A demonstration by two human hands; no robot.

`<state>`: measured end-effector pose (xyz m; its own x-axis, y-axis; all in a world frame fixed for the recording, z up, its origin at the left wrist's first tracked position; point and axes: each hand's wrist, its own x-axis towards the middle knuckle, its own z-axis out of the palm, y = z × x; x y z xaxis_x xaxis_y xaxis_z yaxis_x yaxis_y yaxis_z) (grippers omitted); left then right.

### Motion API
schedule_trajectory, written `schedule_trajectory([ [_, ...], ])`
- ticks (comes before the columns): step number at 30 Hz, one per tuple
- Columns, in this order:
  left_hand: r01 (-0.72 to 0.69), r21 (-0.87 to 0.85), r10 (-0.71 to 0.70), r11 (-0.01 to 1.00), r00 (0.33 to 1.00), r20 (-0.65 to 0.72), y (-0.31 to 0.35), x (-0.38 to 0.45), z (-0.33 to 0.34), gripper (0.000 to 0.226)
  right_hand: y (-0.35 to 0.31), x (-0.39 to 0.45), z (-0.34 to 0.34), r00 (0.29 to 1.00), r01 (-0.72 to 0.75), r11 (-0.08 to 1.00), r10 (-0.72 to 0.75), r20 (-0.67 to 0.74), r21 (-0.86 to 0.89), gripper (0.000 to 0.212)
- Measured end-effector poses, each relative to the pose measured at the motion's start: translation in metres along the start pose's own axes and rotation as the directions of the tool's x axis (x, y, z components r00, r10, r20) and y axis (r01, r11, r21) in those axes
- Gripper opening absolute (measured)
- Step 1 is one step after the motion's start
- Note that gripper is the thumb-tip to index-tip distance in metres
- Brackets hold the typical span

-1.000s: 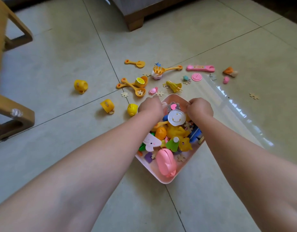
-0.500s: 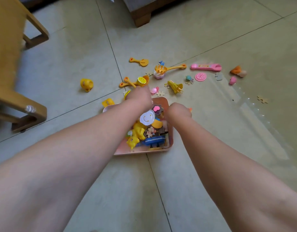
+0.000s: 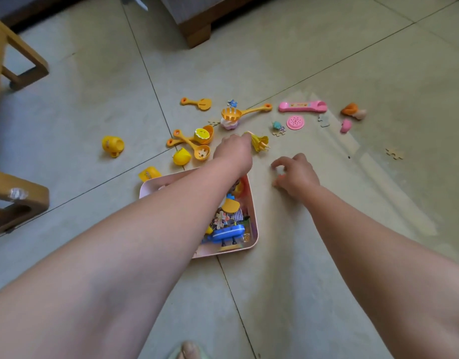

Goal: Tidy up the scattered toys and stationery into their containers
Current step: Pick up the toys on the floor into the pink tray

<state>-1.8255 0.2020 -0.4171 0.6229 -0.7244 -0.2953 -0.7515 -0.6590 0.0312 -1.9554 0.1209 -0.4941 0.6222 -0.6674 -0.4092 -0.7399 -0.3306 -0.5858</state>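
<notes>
Soft daylight, window glare streaking the glossy beige tiled floor (image 3: 365, 161) at right; wide-angle edge stretch, slight overall softness.

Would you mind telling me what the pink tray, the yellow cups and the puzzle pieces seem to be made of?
Pink tray: probably moulded plastic, smooth, rounded rim, slight sheen. Yellow cup: likely glossy hard plastic, uniform colour. Puzzle piece: looks like matte cardboard, flat and thin, tan face; too small to be sure.

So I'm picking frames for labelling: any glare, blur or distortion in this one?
Head view: a pale glare band streaks the floor right of the right hand; wide-angle stretch swells both forearms near the lens; left hand and tray are slightly soft, toys still readable.
</notes>
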Motion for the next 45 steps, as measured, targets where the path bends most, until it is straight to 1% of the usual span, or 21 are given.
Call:
schedule_trajectory([
  [2,0.012,-0.053,-0.011,0.999,1.000,0.018,0.003,0.013,0.005,0.048,0.002,0.002,0.008,0.998,0.037,0.999,-0.039,-0.052,-0.029,0.032],
  [5,-0.017,-0.087,0.021,0.996,0.999,0.042,0.008,0.035,0.013,0.057,0.003,0.009,0.012,0.990,0.013,1.000,-0.013,-0.140,-0.002,0.016],
  [7,-0.027,-0.101,0.034,0.995,0.997,0.066,0.012,0.046,0.019,0.060,0.003,0.012,0.015,0.986,0.004,0.999,-0.010,-0.166,-0.034,0.017],
  [10,-0.037,-0.119,0.047,0.992,0.995,0.086,0.014,0.059,0.028,0.055,0.002,0.018,0.013,0.987,-0.017,0.999,0.011,-0.162,-0.041,0.021],
  [12,-0.060,-0.124,0.069,0.990,0.995,0.068,0.016,0.065,0.033,0.043,0.002,0.023,0.008,0.991,-0.047,0.999,0.047,-0.129,0.000,0.020],
  [14,-0.068,-0.135,0.075,0.988,0.996,0.051,0.015,0.067,0.033,0.033,0.001,0.025,0.005,0.991,-0.085,0.994,0.091,-0.095,0.071,0.019],
  [17,-0.066,-0.193,0.071,0.979,0.997,0.023,0.015,0.066,0.027,0.032,0.000,0.024,0.004,0.985,-0.119,0.957,0.147,-0.089,0.266,0.015],
  [19,-0.085,-0.225,0.085,0.971,0.996,-0.012,0.011,0.061,0.018,0.033,-0.007,0.022,0.006,0.988,-0.085,0.925,0.126,-0.088,0.370,0.012],
  [21,-0.098,-0.234,0.091,0.967,0.995,-0.039,0.006,0.053,0.009,0.033,-0.018,0.020,0.008,0.992,-0.028,0.888,0.080,-0.093,0.460,0.015],
  [24,-0.093,-0.251,0.073,0.964,0.993,-0.091,-0.005,0.033,-0.002,0.033,-0.040,0.012,0.012,0.995,0.050,0.799,0.012,-0.099,0.600,0.012],
  [27,-0.064,-0.293,0.034,0.954,0.994,-0.107,-0.018,0.005,-0.007,0.034,-0.056,0.004,0.015,0.993,0.098,0.756,-0.032,-0.113,0.647,0.011],
  [30,-0.006,-0.270,-0.007,0.963,0.999,-0.048,-0.030,-0.024,-0.007,0.038,-0.065,-0.002,0.015,0.991,0.125,0.744,-0.067,-0.113,0.657,0.012],
  [33,-0.004,-0.207,0.026,0.978,0.994,0.103,-0.037,-0.044,-0.006,0.052,-0.071,-0.008,0.013,0.987,0.159,0.751,-0.142,-0.078,0.641,0.014],
  [34,-0.020,-0.162,0.050,0.987,0.981,0.188,-0.040,-0.048,-0.007,0.058,-0.072,-0.010,0.012,0.983,0.174,0.761,-0.177,-0.059,0.625,0.015],
  [36,-0.081,-0.096,0.111,0.992,0.923,0.367,-0.046,-0.051,-0.012,0.070,-0.075,-0.012,0.011,0.974,0.193,0.805,-0.228,-0.008,0.560,0.017],
  [37,-0.096,-0.112,0.135,0.989,0.896,0.422,-0.050,-0.051,-0.015,0.073,-0.076,-0.013,0.010,0.971,0.196,0.833,-0.237,0.014,0.517,0.020],
  [38,-0.091,-0.163,0.154,0.982,0.887,0.434,-0.053,-0.051,-0.019,0.071,-0.077,-0.014,0.010,0.971,0.197,0.853,-0.238,0.025,0.483,0.023],
  [40,-0.039,-0.354,0.169,0.934,0.924,0.344,-0.060,-0.047,-0.022,0.049,-0.077,-0.013,0.010,0.977,0.179,0.865,-0.213,0.021,0.468,0.024],
  [42,0.017,-0.497,0.088,0.868,0.978,0.187,-0.067,-0.039,-0.025,0.027,-0.076,-0.011,0.011,0.981,0.173,0.862,-0.192,-0.010,0.477,0.024],
  [44,0.074,-0.504,-0.052,0.861,0.997,0.057,-0.077,-0.026,-0.025,0.016,-0.076,-0.006,0.012,0.982,0.183,0.851,-0.180,-0.054,0.493,0.025],
  [45,0.112,-0.463,-0.114,0.880,0.993,0.024,-0.083,-0.018,-0.023,0.011,-0.077,-0.003,0.014,0.984,0.176,0.840,-0.164,-0.070,0.513,0.026],
])
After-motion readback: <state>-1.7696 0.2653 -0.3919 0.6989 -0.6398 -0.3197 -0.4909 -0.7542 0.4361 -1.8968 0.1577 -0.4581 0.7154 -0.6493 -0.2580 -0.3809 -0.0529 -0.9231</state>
